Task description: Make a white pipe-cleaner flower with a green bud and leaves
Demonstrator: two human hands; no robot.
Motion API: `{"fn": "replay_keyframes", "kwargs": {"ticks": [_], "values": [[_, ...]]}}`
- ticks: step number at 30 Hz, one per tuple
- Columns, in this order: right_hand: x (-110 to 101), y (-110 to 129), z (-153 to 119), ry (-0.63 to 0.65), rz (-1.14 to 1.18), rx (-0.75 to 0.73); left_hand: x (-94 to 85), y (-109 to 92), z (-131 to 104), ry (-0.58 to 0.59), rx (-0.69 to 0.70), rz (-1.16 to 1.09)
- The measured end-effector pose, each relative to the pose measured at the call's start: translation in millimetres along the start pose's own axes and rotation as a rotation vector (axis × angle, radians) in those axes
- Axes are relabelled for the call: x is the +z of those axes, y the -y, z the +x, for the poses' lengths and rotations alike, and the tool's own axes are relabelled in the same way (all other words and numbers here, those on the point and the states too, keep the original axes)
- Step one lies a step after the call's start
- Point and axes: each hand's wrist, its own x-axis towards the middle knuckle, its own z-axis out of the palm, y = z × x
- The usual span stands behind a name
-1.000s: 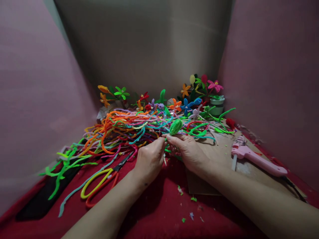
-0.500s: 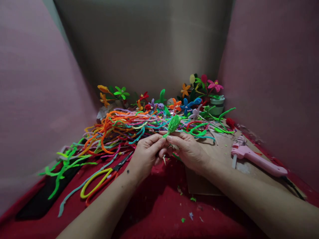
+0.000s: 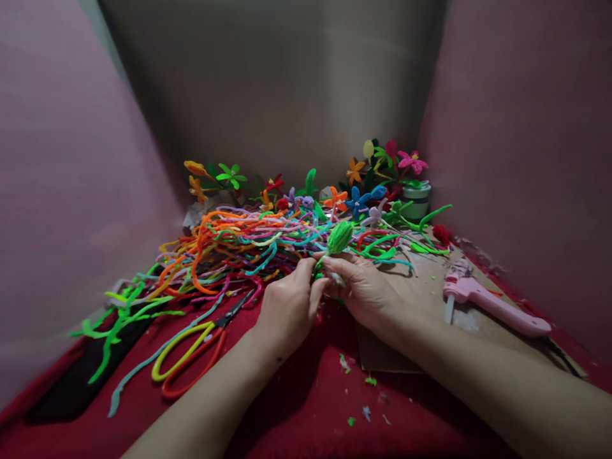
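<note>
Pinching a green bud [image 3: 340,237] near its base, the left hand [image 3: 285,307] and right hand [image 3: 371,292] are holding their fingers nearly closed before the strand pile [image 3: 234,233]. Its head is looking formed; the base, partly hidden, is seeming unfinished.

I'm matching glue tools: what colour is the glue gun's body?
The glue gun is pink, clearest in the head view.

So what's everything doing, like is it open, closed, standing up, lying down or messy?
Green bud: closed
Left hand: pinching below it
Right hand: pinching there too
Scissors: lying flat
Glue gun: lying down
Pink flower: open
Pipe cleaners: tangled
Pot: standing
</note>
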Motion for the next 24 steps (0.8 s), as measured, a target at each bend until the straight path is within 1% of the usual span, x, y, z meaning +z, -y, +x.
{"fn": "replay_keyframes", "kwargs": {"ticks": [1,3,5,7,9,12,15,18,21,23,24], "values": [[0,-1,-1,-0.014,-0.019,-0.013,1.8,2,-2,-0.022,0.067,0.148],[0,-2,-2,-0.025,-0.074,-0.032,3.7,7,-4,-0.03,0.167,0.326],[0,-4,-3,-0.027,-0.127,-0.045,3.3,11,-4,-0.033,0.227,0.353],[-1,-5,-3,-0.01,-0.178,-0.056,1.2,11,-2,-0.032,0.221,0.258],[0,-4,-2,0.031,-0.216,-0.069,-1.5,9,0,-0.023,0.142,0.085],[2,-1,-2,0.114,-0.236,-0.085,-6.1,1,3,0.029,-0.034,-0.255],[2,0,0,0.174,-0.197,-0.061,-11.1,-7,5,0.129,-0.236,-0.639],[1,0,1,0.174,-0.122,-0.006,-14.4,-10,6,0.253,-0.401,-1.014],[0,0,2,0.208,-0.028,0.054,-14.4,-5,8,0.398,-0.457,-1.352],[-1,0,2,0.239,0.009,0.058,-13.7,0,9,0.493,-0.44,-1.486],[-1,-1,2,0.24,0.017,0.044,-13.7,2,10,0.525,-0.425,-1.507]]}}
